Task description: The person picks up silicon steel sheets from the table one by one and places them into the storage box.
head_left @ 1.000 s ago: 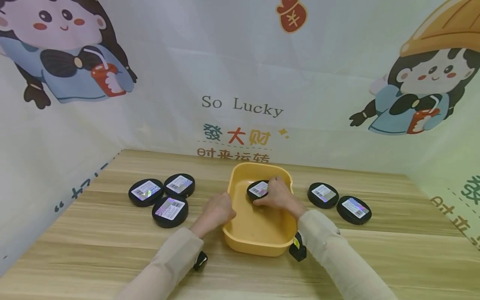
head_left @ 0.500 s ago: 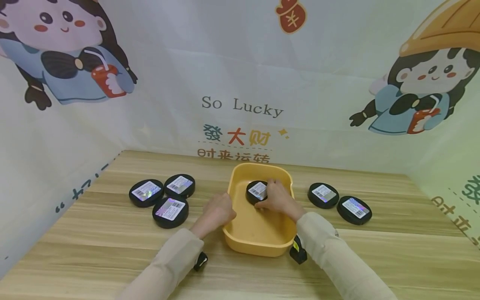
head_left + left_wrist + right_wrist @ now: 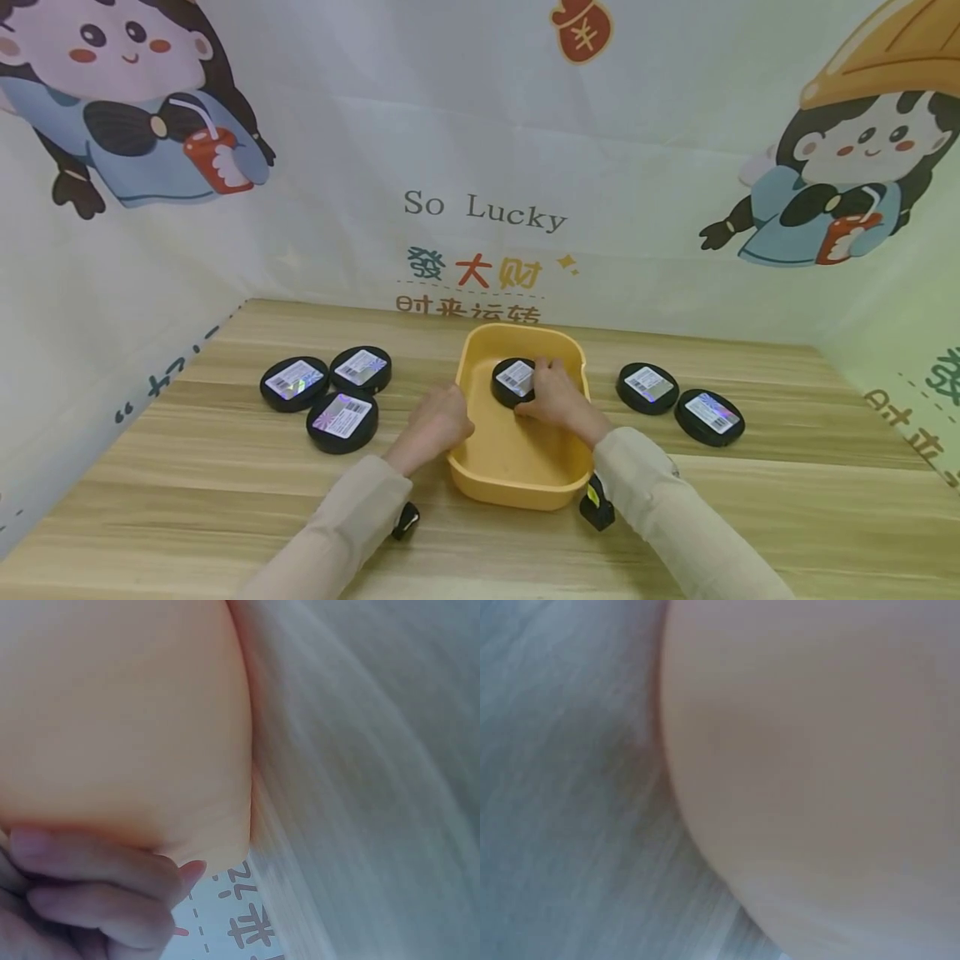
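A yellow plastic bin (image 3: 517,494) stands on the wooden table. My left hand (image 3: 437,423) grips its left rim; in the left wrist view the curled fingers (image 3: 112,922) lie against the bin's outer wall (image 3: 127,727). Inside the bin, toward its far end, a flat black round disc (image 3: 513,381) lies with a white, shiny barcode label facing up. My right hand (image 3: 558,396) holds this disc by its right edge, thumb nearer me and fingers on the far side. The right wrist view shows only the blurred bin wall (image 3: 817,772) and table; the right fingers are out of it.
Left of the bin lie three similar discs, a left one (image 3: 295,384), a far one (image 3: 361,370) and a near one (image 3: 342,421), close together. Two more, a nearer-bin disc (image 3: 647,388) and an outer disc (image 3: 709,417), lie to the right. A printed cloth (image 3: 337,225) hangs behind.
The right thumb has shifted slightly to the right along the disc. The disc has moved very slightly left. The left hand keeps its place on the rim.
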